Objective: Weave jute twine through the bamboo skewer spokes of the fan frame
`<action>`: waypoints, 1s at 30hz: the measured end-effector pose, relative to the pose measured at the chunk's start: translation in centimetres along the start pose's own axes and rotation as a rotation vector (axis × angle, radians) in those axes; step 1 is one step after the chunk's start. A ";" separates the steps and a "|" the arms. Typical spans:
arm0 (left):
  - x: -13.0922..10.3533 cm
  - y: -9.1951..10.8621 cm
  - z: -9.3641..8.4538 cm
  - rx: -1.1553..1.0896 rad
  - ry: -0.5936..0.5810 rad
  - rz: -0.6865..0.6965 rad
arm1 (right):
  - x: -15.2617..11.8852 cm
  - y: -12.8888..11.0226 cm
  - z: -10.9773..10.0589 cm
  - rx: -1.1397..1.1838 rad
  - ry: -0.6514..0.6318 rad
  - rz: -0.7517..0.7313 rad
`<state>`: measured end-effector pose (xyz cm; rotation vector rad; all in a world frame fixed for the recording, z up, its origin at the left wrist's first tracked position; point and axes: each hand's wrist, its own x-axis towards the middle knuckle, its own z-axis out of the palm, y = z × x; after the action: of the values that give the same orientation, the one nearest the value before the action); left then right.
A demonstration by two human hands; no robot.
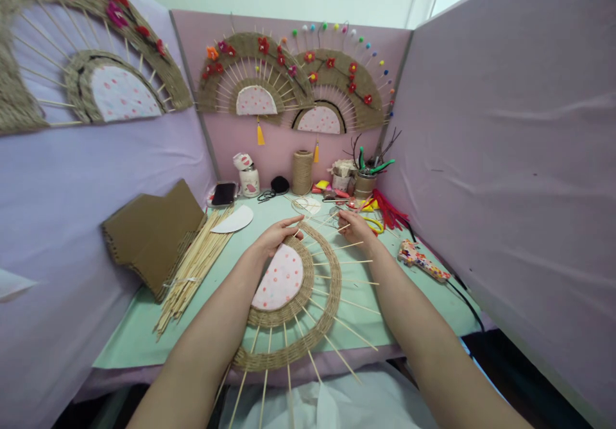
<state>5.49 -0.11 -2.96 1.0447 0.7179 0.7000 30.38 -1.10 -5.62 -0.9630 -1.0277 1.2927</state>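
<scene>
A half-round woven fan frame [333, 288] of twine and thin sticks is tilted over the front of the table, with a white, pink-dotted half circle [283, 278] at its centre. My left hand [280, 235] grips the fan's upper end, fingers around the woven inner band near the dotted piece. To the right, my right hand [355, 229] is closed at the tips of the upper sticks; whether it pinches a stick or the twine is too small to tell. Sticks spread from the woven bands toward the right and the front edge.
Bundled sticks [192, 275], brown cardboard [154, 233] and a white half circle [233, 220] lie left. A twine spool [302, 172], a phone [224, 193] and a tool pot [364, 184] stand behind. A patterned glue gun [421, 260] with a cable lies right. Finished fans [339, 83] hang on the partition.
</scene>
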 end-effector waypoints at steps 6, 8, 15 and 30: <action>0.0 0.0 0.0 0.015 0.008 -0.007 | 0.1 -0.1 0.2 0.118 0.076 -0.156; 0.0 0.0 -0.2 0.015 0.012 0.001 | 0.0 -0.2 0.3 0.100 0.083 -0.164; -0.3 0.8 -0.6 -0.012 0.052 0.038 | -0.4 0.0 0.6 0.050 -0.006 -0.014; -0.3 1.3 -1.3 -0.084 0.089 0.119 | -2.9 -0.1 2.6 -0.031 -0.372 0.244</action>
<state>4.08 0.78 -2.15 0.9896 0.7013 0.8771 27.95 -4.01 -4.94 -0.9106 -1.2433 1.7080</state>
